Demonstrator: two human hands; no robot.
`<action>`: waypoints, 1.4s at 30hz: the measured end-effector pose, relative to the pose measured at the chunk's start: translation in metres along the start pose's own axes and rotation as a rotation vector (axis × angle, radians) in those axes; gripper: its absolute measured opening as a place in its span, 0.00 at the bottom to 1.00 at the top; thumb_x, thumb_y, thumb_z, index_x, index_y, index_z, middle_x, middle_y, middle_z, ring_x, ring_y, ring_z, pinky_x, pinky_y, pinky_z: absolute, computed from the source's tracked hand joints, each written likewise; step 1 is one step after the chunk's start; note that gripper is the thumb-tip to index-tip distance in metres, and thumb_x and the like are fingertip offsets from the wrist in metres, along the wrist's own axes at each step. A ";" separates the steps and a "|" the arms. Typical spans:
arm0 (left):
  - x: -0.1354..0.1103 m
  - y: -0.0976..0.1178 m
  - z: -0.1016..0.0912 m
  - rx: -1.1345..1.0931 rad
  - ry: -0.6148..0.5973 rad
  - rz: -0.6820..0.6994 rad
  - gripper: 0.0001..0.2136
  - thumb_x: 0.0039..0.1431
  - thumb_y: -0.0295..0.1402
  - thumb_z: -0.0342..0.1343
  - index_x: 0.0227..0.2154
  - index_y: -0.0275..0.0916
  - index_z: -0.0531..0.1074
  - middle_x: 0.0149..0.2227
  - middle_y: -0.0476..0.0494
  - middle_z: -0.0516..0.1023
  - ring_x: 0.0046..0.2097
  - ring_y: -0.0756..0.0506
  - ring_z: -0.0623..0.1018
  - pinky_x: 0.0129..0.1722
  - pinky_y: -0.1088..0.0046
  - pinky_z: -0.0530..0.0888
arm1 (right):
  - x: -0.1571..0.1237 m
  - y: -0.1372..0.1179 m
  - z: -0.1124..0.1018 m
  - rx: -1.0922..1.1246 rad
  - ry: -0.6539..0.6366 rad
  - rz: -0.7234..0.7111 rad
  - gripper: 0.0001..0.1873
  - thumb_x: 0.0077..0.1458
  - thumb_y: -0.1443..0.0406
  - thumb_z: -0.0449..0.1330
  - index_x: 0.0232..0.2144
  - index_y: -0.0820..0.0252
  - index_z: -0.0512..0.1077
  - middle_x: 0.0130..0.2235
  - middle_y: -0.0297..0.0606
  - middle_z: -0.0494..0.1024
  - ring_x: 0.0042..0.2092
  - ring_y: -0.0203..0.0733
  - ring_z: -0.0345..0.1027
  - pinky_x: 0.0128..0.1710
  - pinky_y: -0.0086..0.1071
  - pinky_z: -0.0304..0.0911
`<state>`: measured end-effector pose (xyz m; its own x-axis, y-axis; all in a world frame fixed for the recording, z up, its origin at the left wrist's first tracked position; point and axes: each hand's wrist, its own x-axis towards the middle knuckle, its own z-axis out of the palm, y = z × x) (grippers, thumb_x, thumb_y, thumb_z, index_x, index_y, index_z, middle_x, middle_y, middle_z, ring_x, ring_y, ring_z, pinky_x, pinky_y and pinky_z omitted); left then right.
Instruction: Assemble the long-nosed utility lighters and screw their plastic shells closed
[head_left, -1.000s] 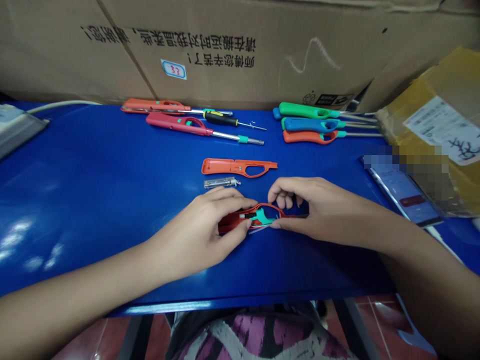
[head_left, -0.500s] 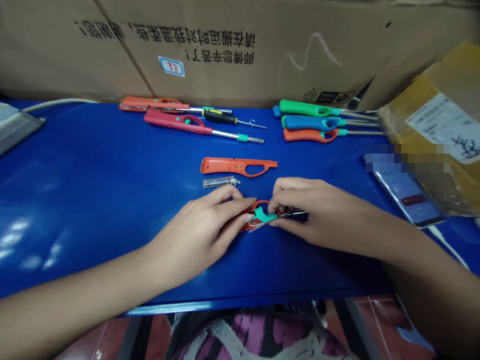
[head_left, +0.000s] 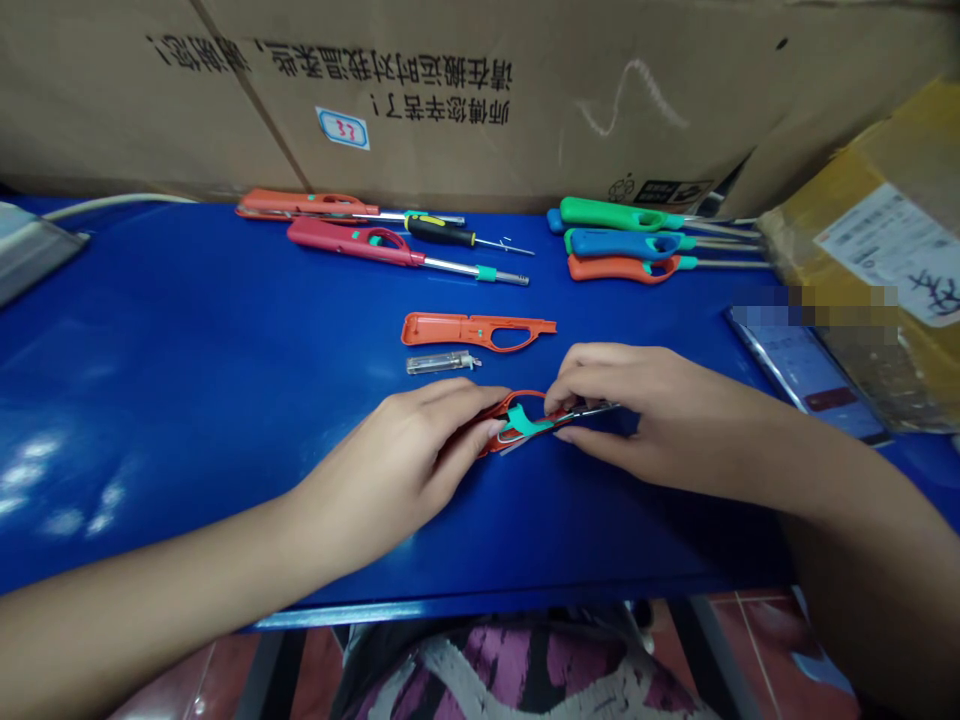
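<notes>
On the blue table (head_left: 187,380) both my hands grip an opened orange lighter body (head_left: 517,420) with a teal trigger. My left hand (head_left: 409,455) covers its handle end, fingers closed over it. My right hand (head_left: 619,405) pinches the front end, where the metal tube sticks out under the fingers. Just beyond lie the orange half shell (head_left: 478,330) of the casing and a small clear fuel cartridge (head_left: 441,362).
At the back left lie an orange lighter (head_left: 300,205), a red lighter (head_left: 375,243) and a black-and-yellow screwdriver (head_left: 450,235). Green (head_left: 615,214), blue (head_left: 622,243) and orange (head_left: 619,268) lighters lie at the back right. A phone (head_left: 810,370) and yellow parcel (head_left: 885,250) sit right; cardboard boxes (head_left: 450,90) stand behind.
Both hands have closed in on the lighter body and tilted it, its front end now raised a little toward the back. The loose shell and cartridge have not moved.
</notes>
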<state>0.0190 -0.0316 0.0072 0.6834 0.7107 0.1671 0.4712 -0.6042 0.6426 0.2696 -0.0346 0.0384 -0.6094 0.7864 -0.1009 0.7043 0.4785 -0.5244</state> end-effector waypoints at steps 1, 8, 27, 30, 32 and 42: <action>0.000 0.000 0.000 0.001 0.001 0.001 0.13 0.71 0.30 0.52 0.54 0.36 0.74 0.46 0.46 0.81 0.45 0.48 0.80 0.46 0.73 0.74 | 0.000 0.001 0.000 -0.006 -0.006 0.006 0.06 0.60 0.68 0.60 0.40 0.55 0.74 0.42 0.34 0.75 0.43 0.39 0.70 0.42 0.34 0.62; 0.000 0.001 -0.001 0.005 0.009 -0.023 0.14 0.71 0.30 0.52 0.55 0.36 0.74 0.47 0.45 0.81 0.47 0.48 0.80 0.47 0.74 0.74 | 0.000 0.001 0.000 -0.016 -0.064 0.032 0.03 0.61 0.68 0.59 0.37 0.55 0.73 0.41 0.34 0.74 0.42 0.39 0.68 0.40 0.35 0.61; -0.006 0.000 0.003 0.172 0.072 0.121 0.16 0.71 0.29 0.50 0.59 0.39 0.69 0.51 0.42 0.78 0.49 0.44 0.80 0.46 0.69 0.77 | 0.008 0.000 -0.002 0.031 0.003 0.051 0.08 0.60 0.59 0.64 0.36 0.56 0.76 0.38 0.35 0.78 0.41 0.41 0.70 0.40 0.35 0.60; -0.005 0.000 0.002 0.169 0.080 0.134 0.16 0.71 0.28 0.51 0.59 0.38 0.68 0.51 0.42 0.78 0.50 0.45 0.79 0.47 0.70 0.76 | 0.009 0.000 -0.001 0.029 0.022 0.030 0.07 0.60 0.61 0.65 0.35 0.58 0.76 0.37 0.35 0.77 0.40 0.41 0.70 0.39 0.35 0.60; -0.005 -0.001 0.002 0.160 0.091 0.138 0.16 0.71 0.28 0.51 0.59 0.38 0.68 0.51 0.42 0.78 0.50 0.45 0.79 0.48 0.70 0.76 | 0.009 0.001 -0.001 0.021 0.043 0.008 0.06 0.60 0.62 0.64 0.35 0.59 0.76 0.37 0.36 0.78 0.40 0.41 0.70 0.39 0.35 0.60; -0.005 0.001 0.000 0.076 0.095 0.109 0.15 0.71 0.27 0.51 0.58 0.38 0.69 0.52 0.42 0.78 0.51 0.47 0.78 0.51 0.72 0.75 | 0.006 -0.002 -0.003 0.049 0.005 0.009 0.07 0.65 0.61 0.60 0.40 0.57 0.76 0.38 0.35 0.79 0.39 0.40 0.71 0.39 0.34 0.60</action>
<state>0.0156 -0.0357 0.0067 0.6784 0.6683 0.3051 0.4407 -0.7025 0.5588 0.2661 -0.0300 0.0410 -0.6013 0.7926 -0.1012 0.6909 0.4520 -0.5642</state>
